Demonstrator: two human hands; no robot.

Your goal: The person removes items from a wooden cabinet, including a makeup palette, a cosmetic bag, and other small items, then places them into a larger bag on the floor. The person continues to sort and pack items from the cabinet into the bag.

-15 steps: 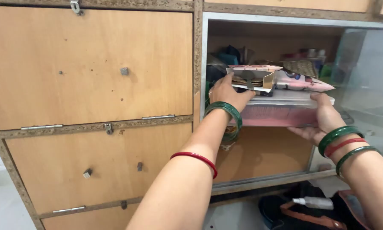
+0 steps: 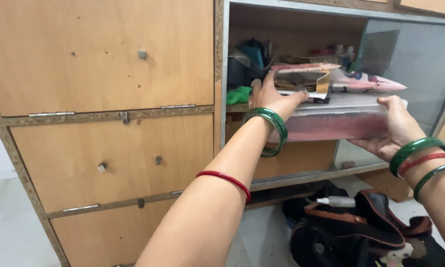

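Note:
A translucent plastic box (image 2: 338,123) with pinkish contents sticks out of the open cabinet compartment, and both my hands hold it. My left hand (image 2: 271,98) grips its left end, fingers resting on an open cardboard carton (image 2: 301,79) lying on the lid. My right hand (image 2: 393,127) cups the box's right end from below. A pink and white packet (image 2: 366,83) also lies on the lid. Green and red bangles circle both wrists.
The wooden cabinet has closed flap doors (image 2: 98,59) at left and a sliding glass panel (image 2: 415,64) at right. Dark items and a green cloth (image 2: 238,95) crowd the shelf behind. A dark bag (image 2: 351,232) with a white bottle (image 2: 337,201) lies on the floor below.
The view has shifted so the cabinet sits higher and further left in frame. The box has come slightly further out, with both hands still holding it.

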